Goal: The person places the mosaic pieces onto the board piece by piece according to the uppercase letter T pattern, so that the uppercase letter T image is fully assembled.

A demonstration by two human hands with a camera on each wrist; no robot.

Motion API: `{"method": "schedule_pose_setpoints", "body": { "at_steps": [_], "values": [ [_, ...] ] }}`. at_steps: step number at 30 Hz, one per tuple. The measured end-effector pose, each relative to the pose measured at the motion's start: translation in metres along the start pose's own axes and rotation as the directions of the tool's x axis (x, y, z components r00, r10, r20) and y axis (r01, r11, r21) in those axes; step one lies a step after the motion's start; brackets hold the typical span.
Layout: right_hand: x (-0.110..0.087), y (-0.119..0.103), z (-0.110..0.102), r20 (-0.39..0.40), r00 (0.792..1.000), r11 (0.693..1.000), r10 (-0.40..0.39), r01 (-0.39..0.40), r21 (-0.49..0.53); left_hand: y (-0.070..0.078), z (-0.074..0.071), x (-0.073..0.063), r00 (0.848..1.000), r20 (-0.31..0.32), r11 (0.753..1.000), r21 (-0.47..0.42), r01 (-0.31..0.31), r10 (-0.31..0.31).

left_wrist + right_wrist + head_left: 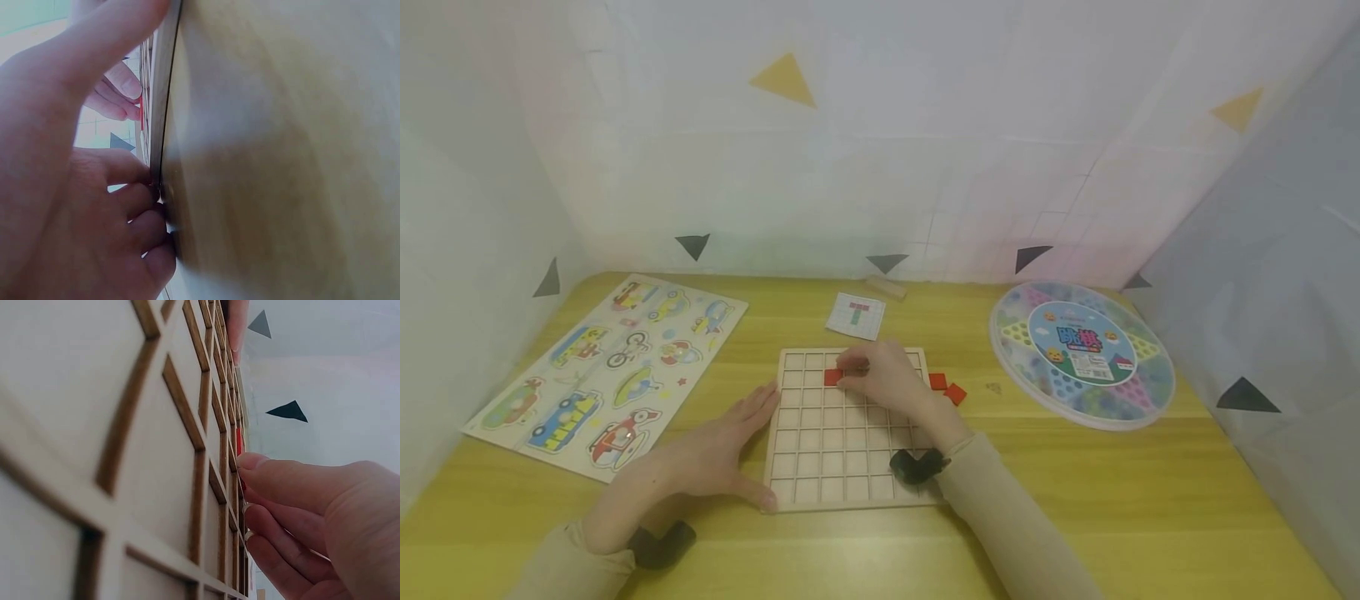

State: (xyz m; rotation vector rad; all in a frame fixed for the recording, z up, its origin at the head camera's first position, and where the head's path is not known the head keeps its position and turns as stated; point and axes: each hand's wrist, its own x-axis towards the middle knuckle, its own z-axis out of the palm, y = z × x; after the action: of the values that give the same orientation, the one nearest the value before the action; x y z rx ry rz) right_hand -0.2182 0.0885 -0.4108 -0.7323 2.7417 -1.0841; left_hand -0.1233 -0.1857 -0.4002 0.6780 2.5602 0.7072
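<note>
A light wooden grid board lies flat before me. My left hand rests along its left edge, thumb at the near corner and fingertips farther up the side. Over the board's far rows, my right hand has its thumb and fingers brought together. A red square tile sits in a cell right by those fingertips. In the right wrist view, another bit of red tile shows between thumb and fingers, mostly hidden. Two loose red tiles, one flat and one turned, lie by the board's right edge.
Behind the board lies a small gridded card with a red and green T, and a wooden bar. A vehicle picture puzzle is at left, a round game box at right. White walls enclose the table.
</note>
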Motion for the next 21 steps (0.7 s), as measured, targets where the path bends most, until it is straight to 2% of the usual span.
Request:
{"method": "schedule_pose_setpoints", "body": {
  "at_steps": [21],
  "values": [
    [-0.0011, -0.0009, -0.0011, 0.009, 1.0, 1.0, 0.01, -0.01, 0.013, -0.0008, 0.0005, 0.0, 1.0, 0.0, 1.0, 0.007, -0.001, 0.001]
  ]
}}
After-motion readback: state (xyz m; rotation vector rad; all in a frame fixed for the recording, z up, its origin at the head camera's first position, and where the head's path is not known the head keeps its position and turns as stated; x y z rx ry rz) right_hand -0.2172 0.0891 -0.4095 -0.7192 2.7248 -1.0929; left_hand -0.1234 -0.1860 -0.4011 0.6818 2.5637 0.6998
